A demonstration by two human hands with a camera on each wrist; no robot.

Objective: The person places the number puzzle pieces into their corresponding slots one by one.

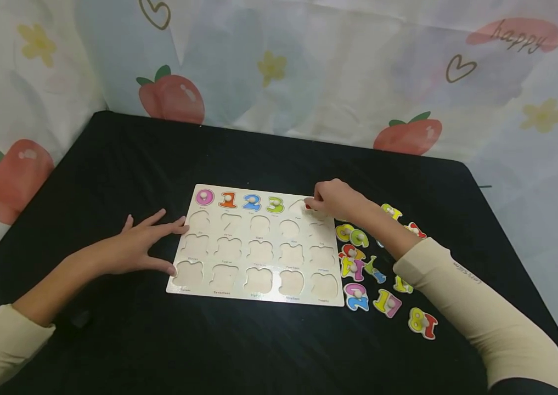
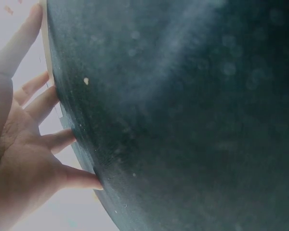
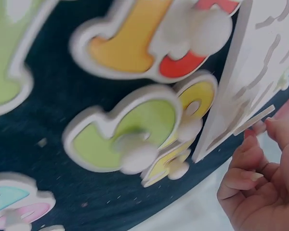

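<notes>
Board: a pale wooden number puzzle board (image 1: pixel 254 274) lies flat in the middle of the black-covered bench (image 1: pixel 111 164), with rows of cut-out slots.
Filled slots: the far row holds a pink zero (image 1: pixel 204 196), an orange one (image 1: pixel 227 199), a blue two (image 1: pixel 252 202) and a green three (image 1: pixel 275 204); the other slots show bare wood.
Left hand: the left hand (image 1: pixel 142 244) lies flat with fingers spread wide, fingertips touching the board's left edge, holding nothing.
Right hand: the right hand (image 1: pixel 335 198) sits at the board's far right corner, fingers curled around a small red-edged piece (image 1: pixel 307 206) over the slot just right of the green three. The piece is mostly hidden, so its number cannot be told.
Loose pieces: a cluster of colourful wooden number pieces with white knobs (image 1: pixel 358 263) lies on the bench just right of the board, some overlapping.
Backdrop: a pale cloth printed with red peaches, yellow flowers and hearts (image 1: pixel 279 66) hangs behind the bench.
</notes>
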